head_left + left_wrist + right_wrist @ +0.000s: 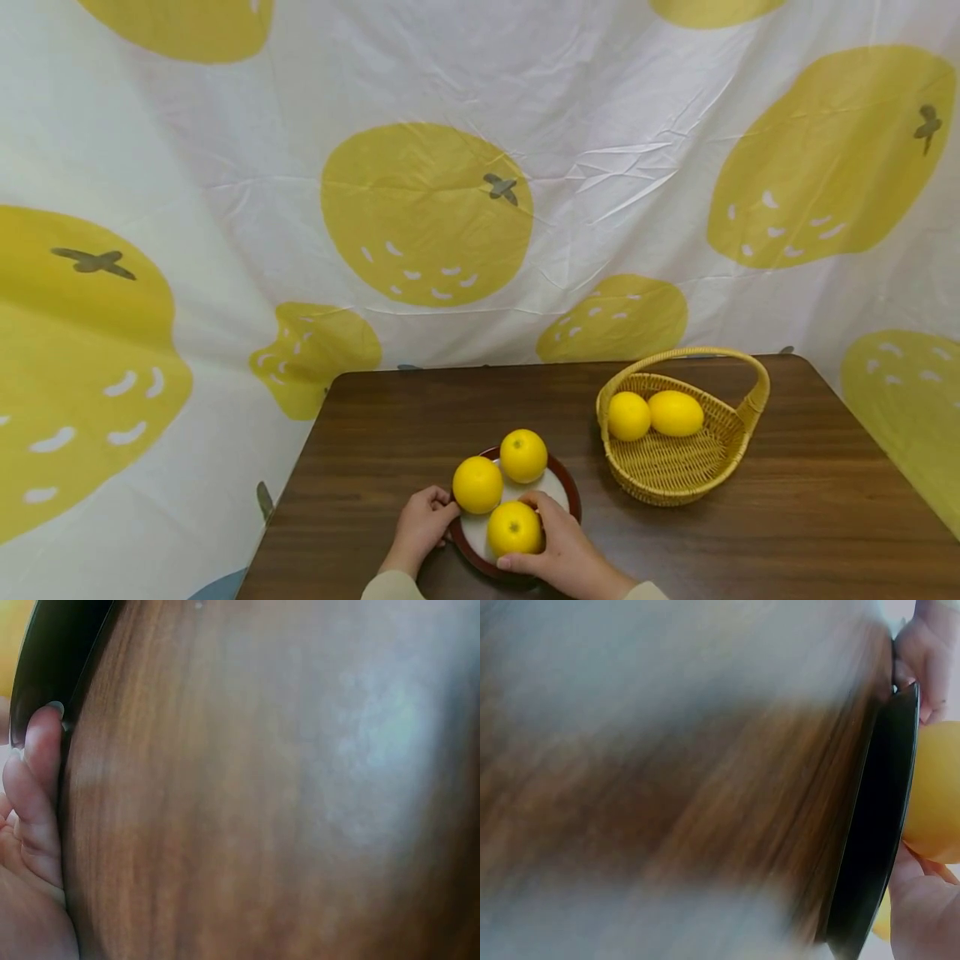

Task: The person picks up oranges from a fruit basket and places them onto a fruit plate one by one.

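Note:
A round plate (572, 492) with a dark red-brown rim and a pale inside sits near the table's front. My left hand (423, 527) pinches its left rim; in the left wrist view, the fingertips (43, 746) lie against the plate's dark outer side (56, 664). With thumb and fingers spread around it, my right hand (566, 550) holds the nearest round yellow citrus fruit (513, 528) over the front of the plate. Two similar fruits, one at the left (477, 485) and one at the back (523, 456), rest on the plate.
To the right of the plate stands a wicker basket (678, 475) with a tall arched handle. Inside it lie a round yellow fruit (628, 416) and an oval lemon (677, 413). Behind the dark wooden table (390, 417) hangs a lemon-print cloth (247, 167).

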Demonstrator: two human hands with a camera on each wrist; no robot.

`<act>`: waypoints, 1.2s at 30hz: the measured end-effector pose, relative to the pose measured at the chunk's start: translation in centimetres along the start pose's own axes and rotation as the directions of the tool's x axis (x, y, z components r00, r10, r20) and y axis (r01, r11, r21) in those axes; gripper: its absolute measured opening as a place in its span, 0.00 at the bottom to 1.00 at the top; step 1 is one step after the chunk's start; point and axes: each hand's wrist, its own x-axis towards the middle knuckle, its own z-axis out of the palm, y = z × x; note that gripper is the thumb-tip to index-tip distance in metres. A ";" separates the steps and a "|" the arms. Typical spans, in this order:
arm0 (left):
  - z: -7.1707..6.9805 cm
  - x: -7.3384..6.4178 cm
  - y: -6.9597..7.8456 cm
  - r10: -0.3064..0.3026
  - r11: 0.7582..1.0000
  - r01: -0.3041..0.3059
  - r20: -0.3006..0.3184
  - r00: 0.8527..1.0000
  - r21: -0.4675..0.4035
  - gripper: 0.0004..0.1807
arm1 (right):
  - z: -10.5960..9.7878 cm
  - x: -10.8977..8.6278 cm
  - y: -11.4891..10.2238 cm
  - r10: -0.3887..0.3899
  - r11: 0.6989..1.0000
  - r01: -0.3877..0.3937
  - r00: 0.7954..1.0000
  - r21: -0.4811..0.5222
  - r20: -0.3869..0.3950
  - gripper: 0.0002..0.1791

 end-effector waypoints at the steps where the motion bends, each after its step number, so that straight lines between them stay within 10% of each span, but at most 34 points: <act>1: 0.0 0.0 0.0 0.004 1.000 -0.004 -0.001 1.000 0.002 0.11 | 0.1 0.0 0.0 -0.002 1.000 0.002 1.000 0.000 0.001 0.42; 36: 0.0 0.1 -0.1 -0.001 1.000 0.001 -0.011 1.000 -0.003 0.12 | 0.8 -0.1 -0.7 0.029 0.999 -0.027 0.998 -0.031 0.052 0.47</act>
